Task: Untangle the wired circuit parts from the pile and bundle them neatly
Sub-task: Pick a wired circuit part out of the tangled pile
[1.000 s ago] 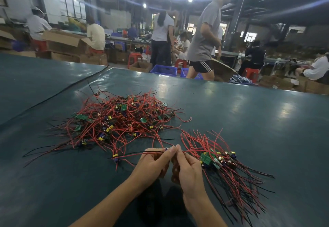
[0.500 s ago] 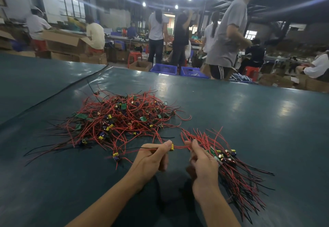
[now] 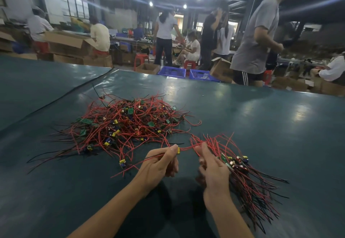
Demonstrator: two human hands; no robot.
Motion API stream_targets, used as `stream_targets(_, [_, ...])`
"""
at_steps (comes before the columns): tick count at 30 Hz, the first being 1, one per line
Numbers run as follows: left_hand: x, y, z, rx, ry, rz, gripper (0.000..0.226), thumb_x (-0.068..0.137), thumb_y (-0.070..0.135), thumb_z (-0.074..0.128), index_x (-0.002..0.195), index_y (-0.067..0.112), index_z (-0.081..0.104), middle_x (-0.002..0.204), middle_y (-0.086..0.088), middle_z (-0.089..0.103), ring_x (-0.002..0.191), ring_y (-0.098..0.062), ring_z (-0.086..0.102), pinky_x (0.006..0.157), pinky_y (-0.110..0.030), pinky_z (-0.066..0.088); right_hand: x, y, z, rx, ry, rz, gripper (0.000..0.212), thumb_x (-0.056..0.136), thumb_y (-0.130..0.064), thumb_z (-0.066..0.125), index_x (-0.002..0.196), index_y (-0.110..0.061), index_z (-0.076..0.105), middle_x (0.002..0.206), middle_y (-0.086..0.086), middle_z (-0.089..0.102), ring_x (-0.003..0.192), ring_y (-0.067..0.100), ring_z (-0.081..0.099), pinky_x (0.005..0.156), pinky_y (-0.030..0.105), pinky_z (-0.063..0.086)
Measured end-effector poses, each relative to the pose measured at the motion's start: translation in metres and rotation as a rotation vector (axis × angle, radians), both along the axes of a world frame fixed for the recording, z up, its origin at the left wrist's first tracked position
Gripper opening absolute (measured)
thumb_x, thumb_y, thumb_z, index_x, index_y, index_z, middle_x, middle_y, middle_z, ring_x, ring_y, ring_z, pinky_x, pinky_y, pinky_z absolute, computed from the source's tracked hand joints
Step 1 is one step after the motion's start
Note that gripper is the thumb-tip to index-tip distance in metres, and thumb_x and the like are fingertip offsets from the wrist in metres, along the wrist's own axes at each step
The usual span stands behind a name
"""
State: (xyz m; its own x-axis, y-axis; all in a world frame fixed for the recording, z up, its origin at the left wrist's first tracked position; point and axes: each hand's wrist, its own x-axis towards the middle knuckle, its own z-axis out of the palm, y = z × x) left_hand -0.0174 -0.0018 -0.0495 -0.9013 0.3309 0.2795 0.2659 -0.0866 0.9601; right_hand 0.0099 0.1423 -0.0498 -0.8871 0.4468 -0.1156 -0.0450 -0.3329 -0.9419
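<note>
A tangled pile (image 3: 127, 125) of red and black wires with small green boards and yellow capacitors lies on the dark green table (image 3: 280, 125). My left hand (image 3: 158, 165) pinches one wired part (image 3: 178, 150) with a yellow capacitor at its fingertips, its wires trailing back under the palm. My right hand (image 3: 212, 168) grips the sorted bundle (image 3: 248, 181) of parts, whose wires fan out to the right and towards me. A red wire stretches between the two hands.
A seam in the table cover (image 3: 74, 96) runs diagonally at the left. Beyond the far table edge stand blue crates (image 3: 172, 71), cardboard boxes (image 3: 147, 68), red stools and several people; one person in a grey shirt (image 3: 255, 38) walks close by.
My hands have drawn apart, pulling one part's red wire taut between them. The person in the grey shirt has walked to the right behind the table.
</note>
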Motion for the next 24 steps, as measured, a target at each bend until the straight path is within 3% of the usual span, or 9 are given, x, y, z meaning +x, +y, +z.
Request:
stream_targets(2, [0.000,0.001,0.000,-0.047,0.036,0.018,0.045,0.091,0.044,0.049,0.054,0.022,0.062,0.056,0.001,0.057,0.052,-0.009,0.053,0.055,-0.016,0.042,0.005,-0.014,-0.001,0.117,-0.001,0.111,0.047,0.063,-0.057,0.072,0.077,-0.012,0.077,0.062,0.000,0.059,0.058,0.014,0.053,0.054,0.032,0.047])
stream_targets(5, [0.001,0.002,-0.001,-0.056,0.038,-0.026,0.038,0.091,0.040,0.051,0.058,0.028,0.066,0.056,0.007,0.058,0.052,-0.004,0.053,0.054,-0.014,0.042,0.009,-0.026,0.000,0.170,0.050,0.173,0.028,0.075,-0.045,0.070,0.069,-0.019,0.078,0.069,0.008,0.071,0.068,0.023,0.064,0.072,0.043,0.057])
stream_targets(10, [0.000,0.006,-0.009,-0.115,0.122,-0.046,0.046,0.094,0.039,0.054,0.052,0.021,0.057,0.053,0.004,0.056,0.051,-0.009,0.051,0.057,-0.019,0.042,0.004,-0.017,0.001,0.070,-0.007,0.044,0.026,0.087,-0.022,0.072,0.061,-0.016,0.077,0.051,-0.004,0.060,0.047,0.009,0.054,0.047,0.023,0.045])
stream_targets(14, [0.003,0.008,-0.013,-0.209,0.250,0.008,0.048,0.091,0.047,0.051,0.054,0.016,0.056,0.050,0.006,0.052,0.048,-0.007,0.047,0.053,-0.021,0.037,-0.001,-0.006,0.003,-0.020,-0.031,-0.073,0.024,0.087,-0.019,0.073,0.063,-0.014,0.076,0.049,-0.007,0.043,0.038,0.005,0.036,0.038,0.020,0.033])
stream_targets(16, [0.005,0.008,-0.013,-0.264,0.346,0.051,0.051,0.091,0.047,0.051,0.056,0.010,0.053,0.049,0.002,0.046,0.046,-0.008,0.042,0.048,-0.028,0.034,-0.004,0.004,0.002,-0.079,-0.046,-0.137,0.021,0.088,-0.018,0.072,0.068,-0.012,0.075,0.049,-0.006,0.040,0.035,0.004,0.030,0.034,0.018,0.028])
stream_targets(19, [0.006,0.007,-0.013,-0.306,0.462,0.101,0.053,0.091,0.045,0.051,0.056,0.007,0.043,0.052,-0.006,0.041,0.047,-0.019,0.038,0.047,-0.038,0.034,-0.007,0.016,0.003,-0.136,-0.028,-0.211,0.016,0.089,-0.018,0.070,0.076,-0.010,0.073,0.047,-0.008,0.041,0.034,0.002,0.029,0.031,0.016,0.026])
stream_targets(21, [0.006,0.007,-0.013,-0.324,0.523,0.153,0.049,0.090,0.042,0.053,0.055,0.012,0.036,0.051,0.000,0.034,0.046,-0.011,0.032,0.046,-0.030,0.028,-0.008,0.022,0.001,-0.118,-0.004,-0.249,0.016,0.090,-0.020,0.069,0.079,-0.010,0.072,0.045,-0.010,0.043,0.035,0.002,0.031,0.032,0.016,0.028])
stream_targets(24, [0.004,0.005,-0.015,-0.368,0.628,0.267,0.047,0.090,0.040,0.057,0.055,0.020,0.034,0.051,0.004,0.032,0.045,-0.008,0.031,0.047,-0.021,0.024,-0.006,0.023,-0.002,0.092,0.009,-0.268,0.022,0.092,-0.034,0.066,0.084,-0.013,0.070,0.048,-0.009,0.053,0.045,0.004,0.041,0.044,0.021,0.037])
